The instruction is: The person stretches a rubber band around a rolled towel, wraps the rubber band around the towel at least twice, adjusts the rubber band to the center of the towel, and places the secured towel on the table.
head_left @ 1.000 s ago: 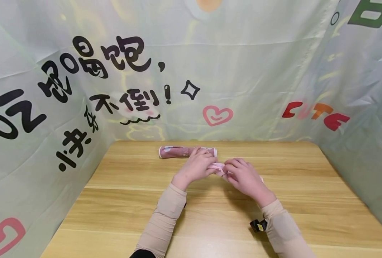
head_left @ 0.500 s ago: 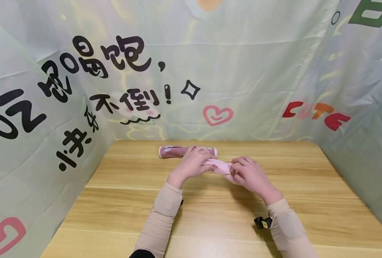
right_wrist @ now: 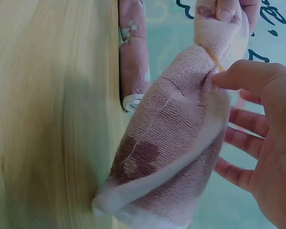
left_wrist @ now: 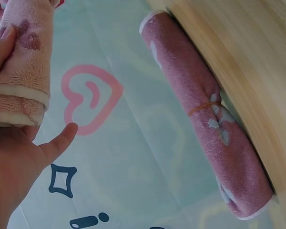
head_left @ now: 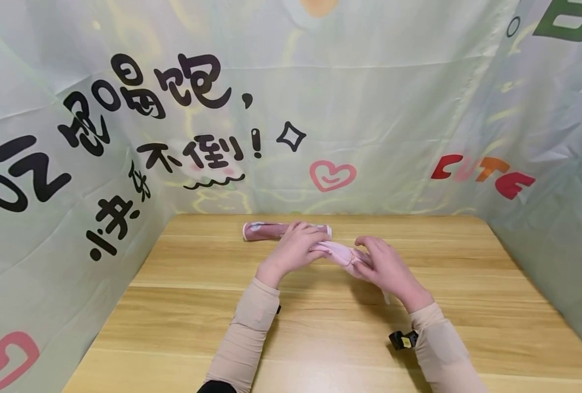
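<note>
The printed curtain (head_left: 369,109) is closing in the tabletop (head_left: 320,338) along its far, left and right edges, so hands are finding passage only from the near edge, where the wood is lying bare across its whole width. Near the far edge, left of centre, a dark pink rolled towel (head_left: 266,231) is lying along that edge and blocking the strip just in front of the curtain there. The left hand (head_left: 296,251) and right hand (head_left: 386,267) are holding a light pink rolled towel (head_left: 340,254) between them just nearer than it, leaving open wood toward the far-right corner and both side edges.
</note>
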Available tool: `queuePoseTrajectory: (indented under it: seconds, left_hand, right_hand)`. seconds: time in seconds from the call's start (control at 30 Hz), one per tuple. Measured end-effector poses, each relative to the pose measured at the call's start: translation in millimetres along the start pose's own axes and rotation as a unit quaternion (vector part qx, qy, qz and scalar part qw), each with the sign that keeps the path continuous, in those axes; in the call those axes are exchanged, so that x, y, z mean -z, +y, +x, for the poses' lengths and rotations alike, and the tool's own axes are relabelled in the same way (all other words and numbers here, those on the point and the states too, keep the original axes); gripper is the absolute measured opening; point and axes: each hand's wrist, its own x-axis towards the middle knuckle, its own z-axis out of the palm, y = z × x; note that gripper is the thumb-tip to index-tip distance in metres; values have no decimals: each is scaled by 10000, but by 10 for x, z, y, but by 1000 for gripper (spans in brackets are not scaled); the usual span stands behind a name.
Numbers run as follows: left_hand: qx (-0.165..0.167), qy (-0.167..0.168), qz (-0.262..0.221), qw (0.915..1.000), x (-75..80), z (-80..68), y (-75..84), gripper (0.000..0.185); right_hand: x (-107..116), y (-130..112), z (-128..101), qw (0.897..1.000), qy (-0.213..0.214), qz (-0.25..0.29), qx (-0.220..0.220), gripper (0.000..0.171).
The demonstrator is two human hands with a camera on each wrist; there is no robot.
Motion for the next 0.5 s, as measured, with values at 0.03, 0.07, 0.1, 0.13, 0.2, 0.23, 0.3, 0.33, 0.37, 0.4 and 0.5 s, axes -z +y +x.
queuePoseTrajectory:
  seconds: [0.03,0.07,0.1,0.13,0.2,0.23,0.3,0.33,0.37,0.4,0.5]
  left_hand:
    - [-40,50,22,10000,3,2,1,35]
    - [-72,110,26,9999,3,4,2,35]
    - [-104,177,14,9998,1,6,2,35]
    - [-116,236,19,9997,-2,7,2,35]
    - [-108,321,17,9994,-7,9,4,35]
    - [-86,325,24,9994,-12,12,6,35]
    - [4,244,50,9997,-20,16,15,36]
    - [83,152,87,9998,-23,19,21,37]
    - [164,47,90,9998,-26,21,28,38]
    - [252,-74,103,9996,-29,24,35,40]
    - [527,-437,111,9976,-32,29,56,42]
  right_hand:
    - [5,2,0,10000,-45,10,-64,43]
    - [7,7,0,9999,-103,-5,-135,45]
    - [8,10,1,9996,-163,-28,-221,45]
    - [10,13,1,9993,-225,-37,-311,44]
    - [11,24,-3,9984,-325,-101,-458,41]
    - [12,28,-5,9979,-361,-140,-519,38]
    - [14,36,-9,9971,-408,-217,-597,32]
    - [14,39,-13,9970,-409,-261,-609,29]
    - [14,43,-15,9970,-382,-319,-590,27]
    - [13,46,-16,9972,-337,-355,-562,26]
    - [13,50,-20,9978,-143,-482,-431,23]
